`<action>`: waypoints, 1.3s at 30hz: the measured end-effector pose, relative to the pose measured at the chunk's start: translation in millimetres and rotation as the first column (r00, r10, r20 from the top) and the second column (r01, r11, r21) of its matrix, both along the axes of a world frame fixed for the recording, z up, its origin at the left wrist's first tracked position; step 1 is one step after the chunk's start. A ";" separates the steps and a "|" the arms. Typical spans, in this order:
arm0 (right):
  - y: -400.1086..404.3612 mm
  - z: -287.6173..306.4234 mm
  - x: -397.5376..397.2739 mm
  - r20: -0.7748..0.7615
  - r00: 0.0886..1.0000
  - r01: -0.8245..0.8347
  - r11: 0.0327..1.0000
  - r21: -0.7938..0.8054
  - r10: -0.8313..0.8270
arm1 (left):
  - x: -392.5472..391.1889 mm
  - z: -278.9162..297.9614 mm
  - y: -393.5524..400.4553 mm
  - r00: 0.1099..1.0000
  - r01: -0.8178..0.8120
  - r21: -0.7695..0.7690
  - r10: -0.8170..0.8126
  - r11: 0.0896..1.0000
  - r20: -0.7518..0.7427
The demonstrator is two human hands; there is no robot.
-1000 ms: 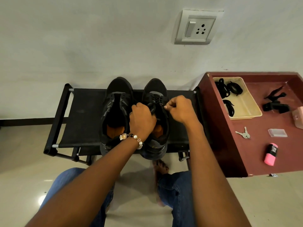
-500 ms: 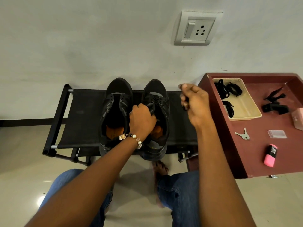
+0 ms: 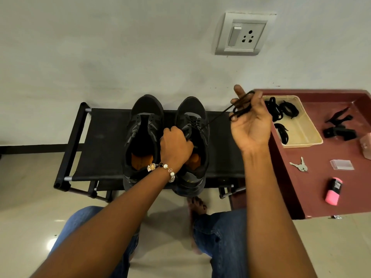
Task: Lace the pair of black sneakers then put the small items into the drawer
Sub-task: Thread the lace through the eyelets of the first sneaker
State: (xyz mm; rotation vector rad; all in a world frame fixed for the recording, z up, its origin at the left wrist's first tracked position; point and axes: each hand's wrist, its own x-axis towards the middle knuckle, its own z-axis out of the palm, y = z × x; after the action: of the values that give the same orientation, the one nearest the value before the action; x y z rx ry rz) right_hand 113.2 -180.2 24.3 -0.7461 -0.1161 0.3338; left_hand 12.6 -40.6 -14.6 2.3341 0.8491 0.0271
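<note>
- Drawing the black lace (image 3: pixel 217 115) taut is the step judged to be in hand: the lace is looped around the curled fingers of the right hand (image 3: pixel 250 121), which is raised at about 2 o'clock from the shoes, and a straight run leads down to the eyelets of the right sneaker (image 3: pixel 191 141).
- The left hand (image 3: pixel 175 146) is closed over the tongue area of the right sneaker; a hold on the upper or on the other lace end is presumed, but which of the two cannot be told.
- The lace is judged light, limp and thin; it is best taken near its tip, with slack kept wound on the fingers so that slipping is prevented.
- The sneakers are judged soft in the upper and stiffer in the sole; steadying at the collar or tongue is advised.
- The left sneaker (image 3: pixel 143 137) stands just beside the right one on the black rack (image 3: pixel 104 141); no lace can be made out in it.
- Spare laces are seen in the cream tray (image 3: pixel 305 137) at 3 o'clock, in the red drawer (image 3: pixel 321 189).
- Keys (image 3: pixel 299 165), a pink item (image 3: pixel 333 190) and a clear packet (image 3: pixel 341 164) lie apart on the drawer floor.
- The drawer's right side is cut off by the frame edge; black clips (image 3: pixel 338 127) are hard to identify.
</note>
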 end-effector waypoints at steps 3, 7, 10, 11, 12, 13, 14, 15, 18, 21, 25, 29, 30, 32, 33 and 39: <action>6.2 0.2 -3.9 -0.077 0.997 0.016 0.994 -0.105 -0.024 | 0.9 -1.1 -0.2 1.000 -0.007 -0.003 0.007 1.000 -0.005; 16.6 -12.7 -6.0 0.180 0.977 0.082 0.574 -0.815 0.115 | 0.9 -1.1 0.8 1.000 -0.004 -0.013 0.004 1.000 -0.008; 19.3 -20.7 -9.8 0.093 0.889 0.054 0.099 -0.994 0.448 | 1.2 -1.0 0.5 1.000 -0.002 -0.017 0.002 1.000 -0.012; 20.0 -18.2 -10.9 0.052 0.875 0.045 0.026 -0.999 0.481 | 1.1 -0.4 0.2 1.000 -0.002 -0.018 0.002 1.000 -0.014; 20.6 -15.8 -11.4 0.038 0.874 0.044 0.000 -0.999 0.485 | 1.0 0.0 -0.2 1.000 -0.003 -0.018 0.003 1.000 -0.016; 20.8 -13.6 -11.9 0.039 0.878 0.043 0.003 -0.999 0.477 | 0.9 0.0 -1.0 1.000 -0.004 -0.016 0.003 1.000 -0.017; 21.3 -13.2 -11.7 0.048 0.889 0.037 0.032 -0.999 0.455 | 1.1 -0.1 -1.8 1.000 -0.004 -0.012 0.004 1.000 -0.016; 22.1 -13.6 -12.0 0.055 0.903 0.024 0.077 -0.997 0.427 | 1.3 -0.5 -2.7 1.000 -0.004 -0.006 0.004 1.000 -0.015; 24.1 -18.7 -14.1 0.064 0.941 -0.006 0.206 -0.979 0.332 | 2.1 -1.7 -4.3 1.000 -0.010 0.013 0.010 1.000 -0.010; 24.0 -22.7 -12.1 0.059 0.956 -0.021 0.268 -0.963 0.288 | 2.4 -0.5 -4.4 1.000 -0.028 0.016 0.028 0.999 -0.013; 18.8 -19.1 -9.3 0.206 0.936 0.185 0.100 -0.978 0.286 | 0.3 1.8 -3.2 1.000 -0.029 0.006 0.029 1.000 -0.008; 12.5 -0.7 -9.2 0.163 0.947 0.218 -0.181 -0.959 0.277 | -0.7 2.0 -0.4 1.000 -0.015 -0.040 0.015 0.999 0.011; 12.8 1.9 -9.1 0.175 0.945 0.242 -0.234 -0.942 0.275 | -1.3 2.8 0.2 1.000 -0.010 -0.051 0.011 0.999 0.026; 11.6 4.4 -5.8 0.220 0.925 0.316 -0.305 -0.898 0.311 | -3.5 5.7 1.2 0.998 0.005 -0.036 -0.003 0.999 0.063; 10.6 6.0 -5.0 0.250 0.911 0.347 -0.281 -0.895 0.327 | -5.0 7.4 1.5 0.997 0.006 -0.019 -0.005 1.000 0.081; 30.1 9.6 -21.6 0.194 0.951 0.096 0.368 -0.925 0.239 | -11.6 11.9 4.8 0.987 0.005 0.028 -0.009 1.000 0.159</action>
State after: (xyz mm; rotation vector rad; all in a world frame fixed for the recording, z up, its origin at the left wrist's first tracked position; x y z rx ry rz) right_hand 91.6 -150.1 33.9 -1.9849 -0.2583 0.3576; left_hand 1.0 -35.8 -2.6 2.3240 0.7653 0.2209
